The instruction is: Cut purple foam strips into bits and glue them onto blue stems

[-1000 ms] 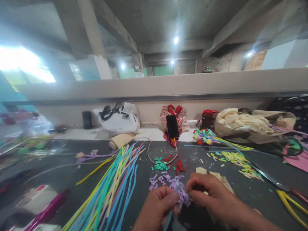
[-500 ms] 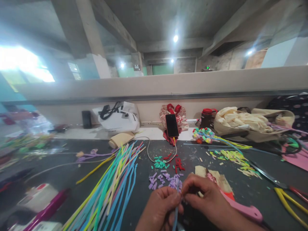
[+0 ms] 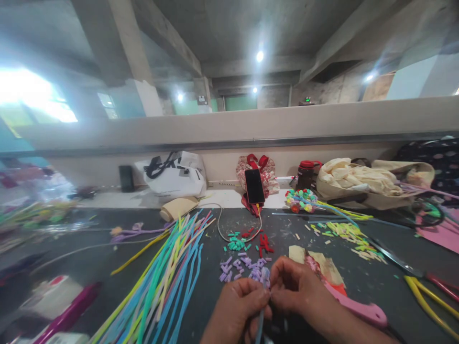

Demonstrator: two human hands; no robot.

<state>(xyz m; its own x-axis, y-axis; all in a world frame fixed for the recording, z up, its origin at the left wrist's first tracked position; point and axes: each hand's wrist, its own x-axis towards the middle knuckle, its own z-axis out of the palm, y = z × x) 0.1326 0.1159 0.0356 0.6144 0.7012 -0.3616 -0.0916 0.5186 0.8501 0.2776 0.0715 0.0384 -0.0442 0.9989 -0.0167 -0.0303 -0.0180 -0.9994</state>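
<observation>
My left hand [image 3: 241, 302] is closed in a pinch round a pale blue-grey pipe cleaner [image 3: 260, 324], held roughly upright. A small lilac tuft [image 3: 265, 274] tops it, just above my fingertips. From the other side my right hand [image 3: 296, 289] presses its thumb and fingers together against the pipe cleaner, right below the tuft. Whatever sits between those right fingertips is too small to make out. Short lilac pieces [image 3: 245, 263] lie scattered on the dark table [image 3: 211, 306] just beyond my hands.
Left of my hands lies a bundle of long coloured pipe cleaners [image 3: 163, 282]. Green pieces [image 3: 236, 242], red pieces [image 3: 264, 243] and yellow pieces [image 3: 344, 233] lie farther back. A pink-handled tool [image 3: 362, 309], scissors [image 3: 398, 262] and yellow-handled pliers [image 3: 423, 298] are on the right. A phone [image 3: 255, 186] leans behind.
The lilac tuft now shows more clearly above my fingers. Both hands stay together at the pipe cleaner with only a slight shift. The whole view has moved a little.
</observation>
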